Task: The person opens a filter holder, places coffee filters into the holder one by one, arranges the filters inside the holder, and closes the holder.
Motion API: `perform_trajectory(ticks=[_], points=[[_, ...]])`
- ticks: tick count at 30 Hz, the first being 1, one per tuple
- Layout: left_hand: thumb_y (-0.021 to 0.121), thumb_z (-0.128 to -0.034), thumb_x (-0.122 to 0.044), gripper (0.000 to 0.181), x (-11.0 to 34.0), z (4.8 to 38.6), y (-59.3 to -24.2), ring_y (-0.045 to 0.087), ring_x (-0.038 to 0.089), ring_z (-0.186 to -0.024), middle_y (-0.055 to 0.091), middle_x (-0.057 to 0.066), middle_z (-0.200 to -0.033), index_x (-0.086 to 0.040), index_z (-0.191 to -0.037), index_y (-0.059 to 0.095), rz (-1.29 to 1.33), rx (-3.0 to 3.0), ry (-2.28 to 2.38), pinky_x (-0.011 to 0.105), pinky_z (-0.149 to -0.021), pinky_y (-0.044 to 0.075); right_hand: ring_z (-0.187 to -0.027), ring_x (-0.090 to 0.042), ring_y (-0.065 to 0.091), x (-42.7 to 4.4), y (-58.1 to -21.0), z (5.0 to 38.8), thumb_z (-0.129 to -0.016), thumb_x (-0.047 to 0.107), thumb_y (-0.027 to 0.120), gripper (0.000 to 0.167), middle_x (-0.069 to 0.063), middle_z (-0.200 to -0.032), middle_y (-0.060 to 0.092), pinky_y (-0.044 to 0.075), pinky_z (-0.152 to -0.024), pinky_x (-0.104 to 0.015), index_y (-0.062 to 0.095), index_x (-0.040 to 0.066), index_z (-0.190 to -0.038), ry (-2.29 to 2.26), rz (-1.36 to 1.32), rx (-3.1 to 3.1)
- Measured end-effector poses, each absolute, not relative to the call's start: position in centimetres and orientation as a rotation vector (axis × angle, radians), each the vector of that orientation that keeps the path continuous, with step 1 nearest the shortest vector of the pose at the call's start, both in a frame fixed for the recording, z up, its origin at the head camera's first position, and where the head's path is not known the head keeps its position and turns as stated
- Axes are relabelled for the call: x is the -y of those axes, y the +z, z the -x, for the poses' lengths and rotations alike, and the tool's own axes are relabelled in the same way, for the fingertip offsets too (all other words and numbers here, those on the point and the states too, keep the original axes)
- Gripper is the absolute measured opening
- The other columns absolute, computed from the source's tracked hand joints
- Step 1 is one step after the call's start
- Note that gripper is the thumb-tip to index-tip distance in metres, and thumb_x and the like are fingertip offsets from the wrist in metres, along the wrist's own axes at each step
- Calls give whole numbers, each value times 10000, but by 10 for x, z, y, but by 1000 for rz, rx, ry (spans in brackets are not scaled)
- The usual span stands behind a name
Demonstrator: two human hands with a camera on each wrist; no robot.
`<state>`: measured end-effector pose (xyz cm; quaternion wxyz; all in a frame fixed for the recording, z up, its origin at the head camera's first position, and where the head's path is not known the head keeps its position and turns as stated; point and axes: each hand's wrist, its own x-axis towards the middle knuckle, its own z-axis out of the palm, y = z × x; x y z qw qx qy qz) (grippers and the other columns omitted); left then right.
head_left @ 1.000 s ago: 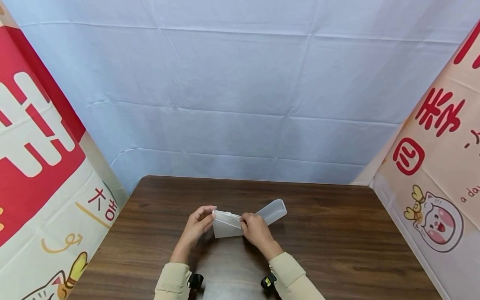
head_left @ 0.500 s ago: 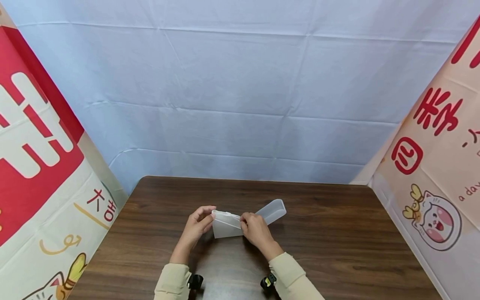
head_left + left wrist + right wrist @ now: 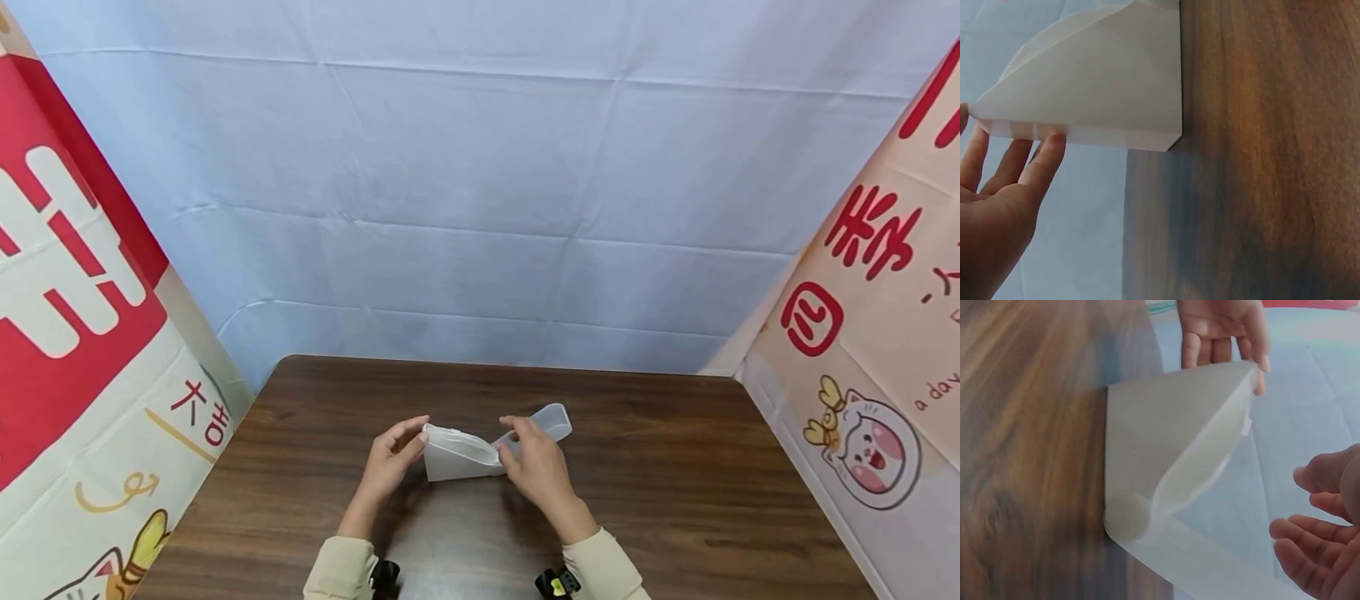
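Note:
A white slant-topped plastic holder (image 3: 459, 463) stands upright on the brown table in the head view. In the left wrist view, my left hand (image 3: 1004, 212) holds its tall narrow side, with fingertips on that side and at the top corner. White material lies within the slanted opening; its kind is unclear. A long translucent trough-shaped piece (image 3: 555, 421) slants away behind the holder's low end; in the right wrist view this strip (image 3: 1210, 559) meets the low corner. Apart from the holder, my right hand (image 3: 1322, 525) hangs with loosely bent fingers and nothing in them.
The wooden table (image 3: 675, 475) extends on both sides of the holder. A pale blue cloth (image 3: 480, 192) hangs behind it, and printed cloths (image 3: 862, 400) flank the left and right. A black wrist camera (image 3: 557, 583) sits by the right cuff.
My right hand has let go of the white strings and edge at the opening and moved right, its fingers loosening. The opening shows wider. My left hand stays at the tall side.

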<state>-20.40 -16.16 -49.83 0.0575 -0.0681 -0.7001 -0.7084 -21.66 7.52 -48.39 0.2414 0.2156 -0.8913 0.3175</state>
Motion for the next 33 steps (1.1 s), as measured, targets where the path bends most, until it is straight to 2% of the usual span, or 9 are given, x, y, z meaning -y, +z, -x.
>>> perform_trajectory(ticks=[5,10,15,19,23,28,33], points=[[588,-900,-12,311,162,202,-496,582,141,-962,578,245,-1142,89,-1193,559,213,2119,-2115,288,-775,497,-752,-221,629,-85,-479,216,-743,85,758,354,-82,-909,626,470,-538,-382,630,66,-1073,843,-557,2411],[637,-840,57,368,162,205,-499,581,259,-988,583,261,-1122,93,-1197,553,218,2088,-2144,251,-776,489,-776,-253,621,-92,-476,215,-725,100,776,372,-96,-935,624,478,-551,-406,637,68,-1069,789,-533,2360],[676,-771,123,454,161,208,-503,560,370,-1005,581,272,-1111,96,-1203,541,210,2060,-2181,247,-759,495,-907,-302,573,-100,-475,216,-693,60,796,394,-125,-1028,608,492,-644,-431,645,57,-1057,795,-539,2299],[684,-735,165,491,160,211,-509,551,394,-1010,582,273,-1101,94,-1198,540,210,2035,-2195,266,-770,500,-977,-368,518,-107,-481,219,-673,21,796,413,-190,-1085,585,457,-758,-477,642,22,-1057,831,-566,2236],[690,-714,181,486,159,210,-509,546,418,-1018,579,289,-1095,119,-1172,538,242,2035,-2128,362,-815,490,-1017,-418,484,-112,-487,222,-653,4,788,437,-227,-1112,569,392,-828,-521,644,12,-1066,866,-567,2181],[735,-710,123,488,162,214,-524,572,355,-1014,610,222,-1091,41,-1166,581,240,2099,-1982,511,-842,446,-1126,-453,431,-117,-493,223,-667,-8,784,503,-255,-1227,510,359,-889,-565,611,15,-1139,930,-529,2195],[778,-697,57,524,165,219,-539,594,254,-1003,639,132,-1073,-47,-1180,602,215,2165,-1901,471,-847,459,-1179,-440,404,-123,-498,223,-679,-11,790,621,-261,-1313,443,374,-878,-572,531,-8,-1243,1035,-458,2238]])
